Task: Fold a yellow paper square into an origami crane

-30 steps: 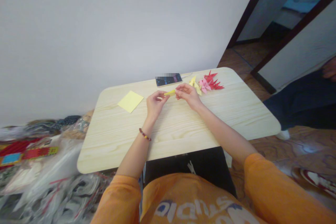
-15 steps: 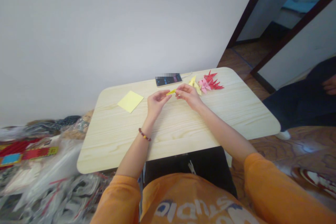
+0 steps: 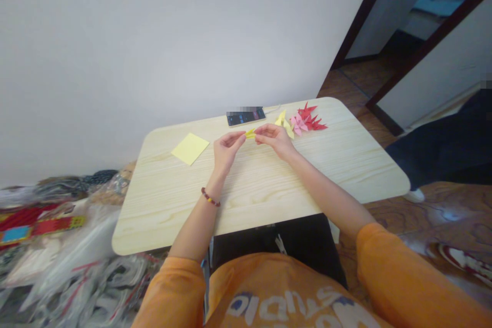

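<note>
Left hand (image 3: pixel 227 146): pinching one folded yellow paper (image 3: pixel 250 134)
Right hand (image 3: pixel 274 139): pinching its other end
Worktop (image 3: pixel 269 200): one yellow sheet (image 3: pixel 189 148), one phone (image 3: pixel 245 117)
Paper cranes (image 3: pixel 303 122): upper middle, too bunched to count

Matt yellow folded paper (image 3: pixel 250 134), smooth pale wood-grain tabletop (image 3: pixel 169 210)

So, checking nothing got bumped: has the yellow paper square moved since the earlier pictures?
No; the yellow paper square sits just as far left of the smartphone.
</note>
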Demonstrator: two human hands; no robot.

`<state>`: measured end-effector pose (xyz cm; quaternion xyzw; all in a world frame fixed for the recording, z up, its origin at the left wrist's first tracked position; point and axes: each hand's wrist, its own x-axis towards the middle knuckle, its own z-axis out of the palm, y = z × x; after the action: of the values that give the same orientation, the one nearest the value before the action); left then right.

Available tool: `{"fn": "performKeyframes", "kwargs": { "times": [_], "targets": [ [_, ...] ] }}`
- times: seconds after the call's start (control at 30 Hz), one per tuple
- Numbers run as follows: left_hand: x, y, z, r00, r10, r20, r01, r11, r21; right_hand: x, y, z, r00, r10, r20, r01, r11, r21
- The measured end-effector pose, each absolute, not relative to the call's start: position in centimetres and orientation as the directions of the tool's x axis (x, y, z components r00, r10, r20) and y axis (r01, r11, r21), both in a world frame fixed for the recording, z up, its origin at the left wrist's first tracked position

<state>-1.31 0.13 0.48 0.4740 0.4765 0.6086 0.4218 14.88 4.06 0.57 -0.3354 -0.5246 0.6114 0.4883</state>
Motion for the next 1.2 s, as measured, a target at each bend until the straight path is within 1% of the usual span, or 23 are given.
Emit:
{"fn": "performKeyframes", "kwargs": {
  "times": [0.13, 0.23, 0.4, 0.57, 0.67, 0.83, 1.03, 1.2],
  "targets": [
    [-1.2, 0.1, 0.5, -0.223, 0.96, 0.169, -0.06, -0.187, 0.981, 14.8, 3.9, 0.6, -0.277, 0.95, 0.147, -0.162, 0.104, -0.981],
    [-0.9, -0.2, 0.7, -0.233, 0.956, 0.177, -0.005, -0.183, 0.983, 14.6, 3.8, 0.6, -0.236, 0.959, 0.157, -0.111, 0.134, -0.985],
    [-0.3, -0.7, 0.7, -0.215, 0.953, 0.214, 0.105, -0.196, 0.975, 14.5, 3.9, 0.3, -0.188, 0.971, 0.144, -0.091, 0.129, -0.988],
    [0.0, -1.0, 0.4, -0.147, 0.951, 0.272, 0.183, -0.243, 0.952, 14.4, 3.9, 0.3, -0.144, 0.983, 0.117, -0.098, 0.104, -0.99],
    [0.2, -1.1, 0.5, -0.123, 0.958, 0.258, 0.17, -0.235, 0.957, 14.4, 3.9, 0.2, -0.114, 0.985, 0.131, -0.081, 0.122, -0.989],
    [0.1, -1.1, 1.0, -0.085, 0.982, 0.171, 0.092, -0.163, 0.982, 14.6, 4.0, -0.1, -0.093, 0.981, 0.172, -0.033, 0.169, -0.985],
    [-0.4, -0.5, 0.7, -0.046, 0.985, 0.165, 0.099, -0.16, 0.982, 14.7, 4.4, -0.6, -0.141, 0.974, 0.175, -0.007, 0.176, -0.984],
    [-0.7, -0.4, 0.4, -0.045, 0.988, 0.147, 0.114, -0.141, 0.983, 14.7, 4.7, -0.9, -0.106, 0.984, 0.143, 0.001, 0.144, -0.99]
  ]
}}
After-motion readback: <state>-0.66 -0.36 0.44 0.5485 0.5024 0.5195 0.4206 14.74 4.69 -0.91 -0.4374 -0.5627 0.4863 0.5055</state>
